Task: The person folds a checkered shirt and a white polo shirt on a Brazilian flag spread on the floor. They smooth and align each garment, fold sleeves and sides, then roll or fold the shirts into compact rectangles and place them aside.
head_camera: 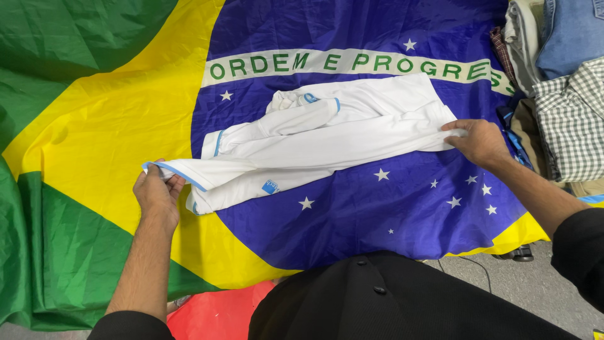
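Folding looks partly done: the white polo shirt (327, 135) lies doubled lengthwise on the flag-covered surface (100, 113), sleeves tucked in, crosswise folds apparently remaining. Nearest, the left hand (157, 192) pinches the blue-trimmed hem. Farther out, the right hand (481, 141) grips the opposite end, arm extended. Beyond lies a clothes pile (560, 69).

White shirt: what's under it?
The white shirt lies on a large flag, over its blue disc with white stars. The flag's middle is covered by the shirt, and what the flag rests on is hidden.
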